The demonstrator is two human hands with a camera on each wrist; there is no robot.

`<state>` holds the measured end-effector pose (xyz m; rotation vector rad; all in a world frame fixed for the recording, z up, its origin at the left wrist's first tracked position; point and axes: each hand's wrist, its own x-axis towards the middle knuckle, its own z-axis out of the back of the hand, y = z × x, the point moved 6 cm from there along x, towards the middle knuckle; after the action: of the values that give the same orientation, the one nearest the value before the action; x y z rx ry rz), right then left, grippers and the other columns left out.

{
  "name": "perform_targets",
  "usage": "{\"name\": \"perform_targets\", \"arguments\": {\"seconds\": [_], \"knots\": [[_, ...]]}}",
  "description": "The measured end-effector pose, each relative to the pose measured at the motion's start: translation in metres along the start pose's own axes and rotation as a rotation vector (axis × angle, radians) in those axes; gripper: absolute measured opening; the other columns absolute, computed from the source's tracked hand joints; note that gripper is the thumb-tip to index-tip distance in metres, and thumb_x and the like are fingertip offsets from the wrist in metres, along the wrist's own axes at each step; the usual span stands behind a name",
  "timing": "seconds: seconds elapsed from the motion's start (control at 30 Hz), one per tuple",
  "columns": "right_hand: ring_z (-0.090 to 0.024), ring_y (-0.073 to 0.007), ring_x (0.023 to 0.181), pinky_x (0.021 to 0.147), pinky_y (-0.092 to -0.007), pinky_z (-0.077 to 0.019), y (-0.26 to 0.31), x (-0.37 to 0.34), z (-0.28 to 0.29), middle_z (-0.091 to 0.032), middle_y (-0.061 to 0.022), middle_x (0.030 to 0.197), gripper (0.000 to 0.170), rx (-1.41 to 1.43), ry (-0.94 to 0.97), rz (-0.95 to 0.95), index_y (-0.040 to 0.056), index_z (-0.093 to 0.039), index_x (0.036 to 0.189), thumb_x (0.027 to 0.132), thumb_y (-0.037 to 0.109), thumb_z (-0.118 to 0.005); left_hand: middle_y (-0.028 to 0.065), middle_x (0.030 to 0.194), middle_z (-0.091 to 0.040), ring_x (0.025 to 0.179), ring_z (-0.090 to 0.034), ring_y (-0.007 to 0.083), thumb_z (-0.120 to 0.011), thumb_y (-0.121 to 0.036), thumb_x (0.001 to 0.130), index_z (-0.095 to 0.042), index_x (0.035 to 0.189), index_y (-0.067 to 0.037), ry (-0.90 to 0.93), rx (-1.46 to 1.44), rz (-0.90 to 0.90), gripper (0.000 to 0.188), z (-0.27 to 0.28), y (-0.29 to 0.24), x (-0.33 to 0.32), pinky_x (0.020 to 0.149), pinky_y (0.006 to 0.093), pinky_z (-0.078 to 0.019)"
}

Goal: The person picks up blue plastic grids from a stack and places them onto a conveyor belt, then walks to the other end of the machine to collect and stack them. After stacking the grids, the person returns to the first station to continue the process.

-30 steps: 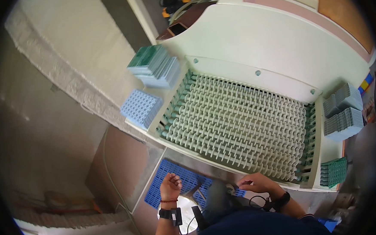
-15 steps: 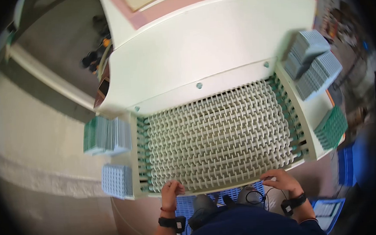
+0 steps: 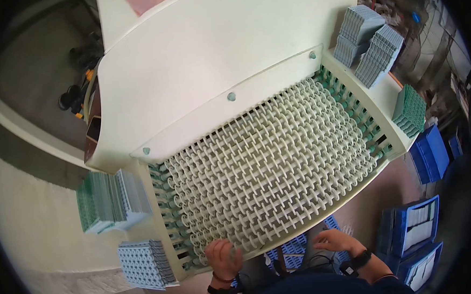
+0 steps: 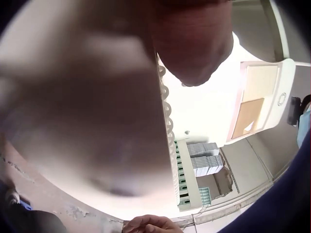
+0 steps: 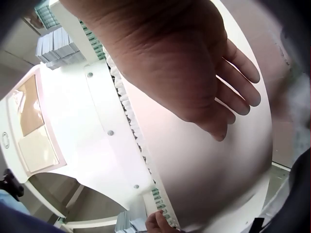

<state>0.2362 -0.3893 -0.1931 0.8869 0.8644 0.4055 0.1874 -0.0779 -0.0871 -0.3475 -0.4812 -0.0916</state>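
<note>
The left hand [image 3: 223, 260] is at the front left edge of a bed of pale ringed rollers [image 3: 269, 166], fingers loosely curled and holding nothing visible; whether it touches the edge I cannot tell. Just off the front edge, further right, hovers the right hand [image 3: 337, 240], its fingers loosely bent and empty. The right wrist view shows the right hand [image 5: 180, 73] with relaxed, slightly spread fingers below the front panel's top edge. Part of the left hand [image 4: 194, 43] fills the top of the left wrist view, its fingers mostly hidden.
Blue-grey blocks [image 3: 141, 263] and green and grey stacked plates [image 3: 101, 201] stand on the left ledge. On the right ledge are grey stacks [image 3: 379, 56] and a green stack [image 3: 410, 109]. Blue crates [image 3: 418, 225] lie on the floor at right. A white panel [image 3: 214, 56] rises behind.
The head view has turned, bringing the roller bed closer and the blue crates at right into sight. The left hand has come up to the bed's front edge; the right hand stays near the front edge.
</note>
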Motion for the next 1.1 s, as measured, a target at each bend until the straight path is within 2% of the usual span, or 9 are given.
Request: {"name": "perform_targets", "arguments": {"seconds": [0.23, 0.43, 0.5, 0.6, 0.67, 0.73, 0.83, 1.0, 1.1], "knots": [[-0.064, -0.0286, 0.085, 0.077, -0.0342, -0.0495, 0.002, 0.02, -0.024, -0.065, -0.0157, 0.094, 0.033, -0.167, 0.042, 0.261, 0.0033, -0.064, 0.102, 0.083, 0.03, -0.063, 0.0135, 0.096, -0.057, 0.095, -0.053, 0.0327, -0.068, -0.014, 0.071, -0.057, 0.09, -0.003, -0.257, 0.104, 0.082, 0.024, 0.005, 0.004, -0.013, 0.084, 0.0429, -0.0405], [-0.065, -0.028, 0.084, 0.075, -0.0341, -0.0503, 0.071, -0.013, -0.053, -0.066, -0.0152, 0.091, 0.033, -0.315, 0.15, 0.541, 0.0033, -0.064, 0.101, 0.081, 0.029, -0.066, 0.0118, 0.091, -0.059, 0.091, -0.054, 0.032, -0.067, -0.006, 0.072, -0.058, 0.089, -0.003, -0.457, -0.099, 0.037, 0.02, 0.022, -0.002, -0.032, 0.083, 0.0396, -0.0411], [-0.065, -0.0268, 0.085, 0.075, -0.0337, -0.0502, 0.108, -0.032, -0.053, -0.065, -0.0151, 0.093, 0.035, -0.17, 0.239, 0.546, 0.0038, -0.063, 0.102, 0.08, 0.03, -0.067, 0.0111, 0.088, -0.06, 0.087, -0.056, 0.03, -0.066, -0.004, 0.074, -0.058, 0.087, -0.004, -0.477, -0.27, 0.101, 0.015, 0.028, -0.002, -0.043, 0.078, 0.0368, -0.0436], [-0.064, -0.0256, 0.085, 0.074, -0.0335, -0.0502, 0.159, -0.044, -0.05, -0.064, -0.0146, 0.095, 0.039, -0.274, 0.161, 0.728, 0.0028, -0.062, 0.104, 0.079, 0.032, -0.068, 0.0121, 0.085, -0.06, 0.08, -0.058, 0.0262, -0.064, -0.002, 0.076, -0.057, 0.087, -0.002, -0.49, -0.385, 0.156, 0.012, 0.036, -0.002, -0.072, 0.073, 0.0322, -0.0459], [-0.062, -0.0275, 0.091, 0.078, -0.0343, -0.0491, 0.196, -0.044, -0.051, -0.062, -0.0143, 0.101, 0.047, -0.325, 0.2, 0.739, 0.0019, -0.058, 0.109, 0.077, 0.036, -0.069, 0.0103, 0.081, -0.061, 0.072, -0.059, 0.0212, -0.064, -0.003, 0.078, -0.058, 0.086, -0.001, -0.508, -0.394, 0.149, 0.01, 0.048, 0.001, -0.089, 0.068, 0.0291, -0.0469], [-0.058, -0.0305, 0.098, 0.083, -0.0357, -0.0471, 0.25, -0.059, -0.054, -0.059, -0.0156, 0.106, 0.058, -0.532, 0.043, 0.971, 0.0003, -0.054, 0.114, 0.075, 0.04, -0.071, 0.0114, 0.077, -0.061, 0.07, -0.059, 0.0223, -0.065, -0.005, 0.077, -0.058, 0.083, -0.002, -0.447, -0.519, 0.233, 0.009, 0.057, 0.005, -0.105, 0.066, 0.029, -0.0475], [-0.054, -0.0346, 0.103, 0.088, -0.0377, -0.0444, 0.306, -0.05, -0.064, -0.055, -0.0198, 0.113, 0.069, -0.595, -0.028, 1.059, -0.0012, -0.049, 0.119, 0.072, 0.044, -0.072, 0.0087, 0.072, -0.06, 0.065, -0.059, 0.0155, -0.066, -0.006, 0.078, -0.059, 0.08, -0.001, -0.479, -0.558, 0.274, 0.009, 0.067, 0.014, -0.131, 0.062, 0.0258, -0.0472], [-0.052, -0.0376, 0.107, 0.092, -0.0384, -0.0419, 0.384, 0.002, -0.1, -0.05, -0.0261, 0.116, 0.086, -0.634, -0.099, 1.082, -0.0062, -0.045, 0.123, 0.067, 0.053, -0.072, 0.0042, 0.069, -0.062, 0.065, -0.057, 0.0092, -0.065, -0.005, 0.08, -0.061, 0.079, -0.001, -0.488, -0.656, 0.403, 0.006, 0.072, 0.029, -0.166, 0.062, 0.0233, -0.0463], [-0.046, -0.0388, 0.114, 0.097, -0.039, -0.0379, 0.416, 0.046, -0.128, -0.045, -0.0281, 0.123, 0.098, -0.768, -0.107, 1.017, -0.0078, -0.039, 0.127, 0.063, 0.059, -0.071, 0.0059, 0.067, -0.061, 0.062, -0.058, 0.011, -0.067, -0.007, 0.079, -0.06, 0.079, -0.001, -0.497, -0.621, 0.396, 0.009, 0.078, 0.033, -0.179, 0.059, 0.024, -0.0465]]}}
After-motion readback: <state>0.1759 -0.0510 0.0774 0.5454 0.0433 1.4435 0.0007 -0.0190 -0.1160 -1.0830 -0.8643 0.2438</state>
